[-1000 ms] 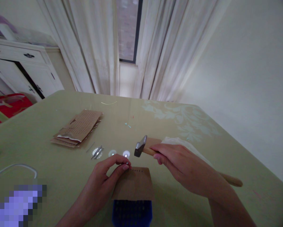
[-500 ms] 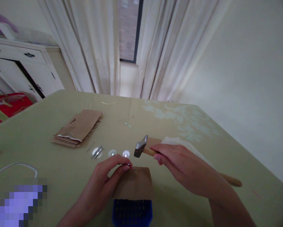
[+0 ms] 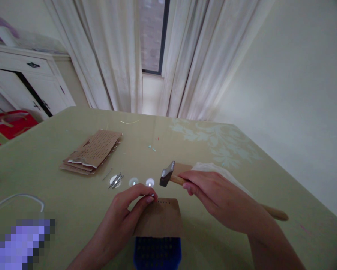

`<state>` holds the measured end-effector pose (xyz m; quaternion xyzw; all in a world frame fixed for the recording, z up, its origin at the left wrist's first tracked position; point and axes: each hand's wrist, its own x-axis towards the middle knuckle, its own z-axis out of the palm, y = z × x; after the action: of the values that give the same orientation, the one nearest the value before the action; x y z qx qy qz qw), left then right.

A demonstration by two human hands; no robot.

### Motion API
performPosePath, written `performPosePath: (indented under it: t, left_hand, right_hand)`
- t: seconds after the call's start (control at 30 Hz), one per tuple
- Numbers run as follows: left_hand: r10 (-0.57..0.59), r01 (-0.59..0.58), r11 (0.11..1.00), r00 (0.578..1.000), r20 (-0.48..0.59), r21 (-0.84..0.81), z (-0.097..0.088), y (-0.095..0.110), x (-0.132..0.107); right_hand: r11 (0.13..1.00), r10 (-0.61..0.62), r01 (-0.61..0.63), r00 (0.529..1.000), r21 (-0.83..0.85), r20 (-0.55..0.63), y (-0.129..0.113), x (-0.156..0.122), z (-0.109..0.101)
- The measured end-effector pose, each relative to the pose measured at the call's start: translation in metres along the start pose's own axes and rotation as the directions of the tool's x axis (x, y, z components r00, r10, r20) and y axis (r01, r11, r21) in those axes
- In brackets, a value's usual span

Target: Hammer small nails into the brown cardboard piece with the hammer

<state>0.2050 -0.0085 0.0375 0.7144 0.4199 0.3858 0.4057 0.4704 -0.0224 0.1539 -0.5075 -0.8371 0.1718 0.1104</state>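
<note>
My right hand [image 3: 210, 191] is wrapped round the wooden handle of a hammer [image 3: 166, 177], its metal head raised a little to the right of my left hand. Between the thumb and forefinger of my left hand [image 3: 134, 206] is a nail [image 3: 153, 195], of which only the head shows. These fingers rest at the far edge of a piece of brown cardboard [image 3: 159, 219], which has a short row of small holes along that edge. The cardboard lies on top of a blue plastic basket [image 3: 158, 255] with a perforated surface. Several loose nails [image 3: 117, 180] lie beyond my left hand.
A stack of perforated cardboard [image 3: 93, 150] lies at the left on the table [image 3: 162, 161]. Two small shiny discs [image 3: 150, 182] sit beyond my left hand. Another piece of cardboard [image 3: 183, 168] and a white bag [image 3: 210, 167] lie behind my right hand. A white cable [image 3: 22, 195] curves at the left.
Both hands, the hammer and the cardboard hold nearly the same places. The view has shifted very slightly.
</note>
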Motion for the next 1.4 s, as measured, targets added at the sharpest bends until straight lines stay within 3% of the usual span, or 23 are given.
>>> performPosePath:
  t: [0.2,0.5,0.9,1.4]
  left_hand:
    - [0.013,-0.013,1.000,1.000,0.013,0.014,-0.001,-0.001,0.001]
    - [0.075,-0.075,0.996,0.997,-0.013,0.039,-0.001,-0.001,0.000]
    - [0.116,-0.113,0.989,0.993,-0.027,0.100,-0.001,0.000,-0.001]
    - [0.128,-0.128,0.986,0.992,0.005,0.110,-0.003,-0.001,0.000]
  right_hand:
    - [0.999,0.029,-0.031,0.999,0.033,0.046,0.000,0.001,0.001]
    - [0.988,-0.012,0.013,1.000,0.154,-0.010,-0.005,-0.009,-0.006]
    - [0.993,-0.075,0.080,0.996,0.091,-0.053,-0.011,-0.013,-0.001]
    - [0.996,-0.062,0.066,0.995,0.057,-0.074,-0.016,-0.015,0.004]
